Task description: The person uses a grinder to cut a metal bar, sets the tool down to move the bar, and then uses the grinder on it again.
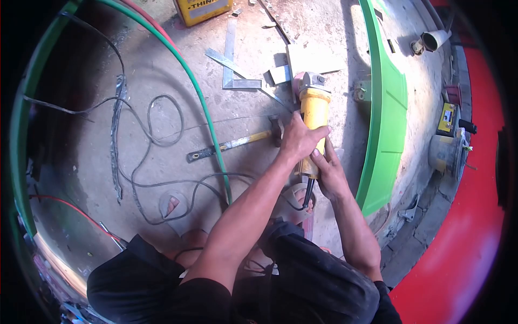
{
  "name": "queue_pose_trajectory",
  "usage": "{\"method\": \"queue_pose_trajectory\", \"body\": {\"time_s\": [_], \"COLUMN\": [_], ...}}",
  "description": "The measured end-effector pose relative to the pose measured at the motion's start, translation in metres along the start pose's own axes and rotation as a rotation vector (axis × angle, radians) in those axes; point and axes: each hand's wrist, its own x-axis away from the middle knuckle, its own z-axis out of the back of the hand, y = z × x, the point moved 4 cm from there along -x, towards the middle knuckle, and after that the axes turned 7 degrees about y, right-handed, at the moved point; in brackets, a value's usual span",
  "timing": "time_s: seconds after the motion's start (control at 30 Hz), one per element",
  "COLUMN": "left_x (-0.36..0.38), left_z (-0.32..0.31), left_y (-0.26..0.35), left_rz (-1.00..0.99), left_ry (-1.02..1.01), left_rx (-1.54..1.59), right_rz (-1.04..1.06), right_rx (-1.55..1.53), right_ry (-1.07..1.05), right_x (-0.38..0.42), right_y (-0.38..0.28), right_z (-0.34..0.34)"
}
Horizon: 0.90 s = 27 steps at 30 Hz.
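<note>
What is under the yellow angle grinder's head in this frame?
The angle grinder, held by the left hand and right hand, sits over pale flat pieces on the concrete floor. Its head covers the disc and the contact spot.

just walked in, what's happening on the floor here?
A person crouches over a concrete floor, gripping a yellow angle grinder with both hands: left hand around the body, right hand at the rear near the black cord. The grinder head points at flat metal pieces. A yellow-handled hammer, a steel square and a green curved panel lie around.
</note>
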Motion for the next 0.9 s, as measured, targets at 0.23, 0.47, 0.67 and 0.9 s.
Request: {"method": "queue_pose_trajectory", "body": {"time_s": [0.23,0.47,0.67,0.9], "left_x": [-0.002,-0.009,-0.004,-0.007], "left_z": [-0.001,-0.002,0.000,0.003], "left_y": [-0.001,-0.008,-0.003,-0.001], "left_rz": [0.026,0.023,0.055,0.068], "left_ry": [-0.048,-0.047,-0.065,-0.090], "left_rx": [-0.011,0.013,0.004,-0.006], "right_rz": [0.009,0.007,0.009,-0.004], "right_rx": [-0.021,0.021,0.024,0.040], "right_ry": [0.011,0.016,0.025,0.050], "right_x": [0.003,0.001,0.004,0.004], "right_y": [-0.001,-0.003,-0.005,-0.006], "right_z": [-0.001,-0.004,-0.006,-0.011]}}
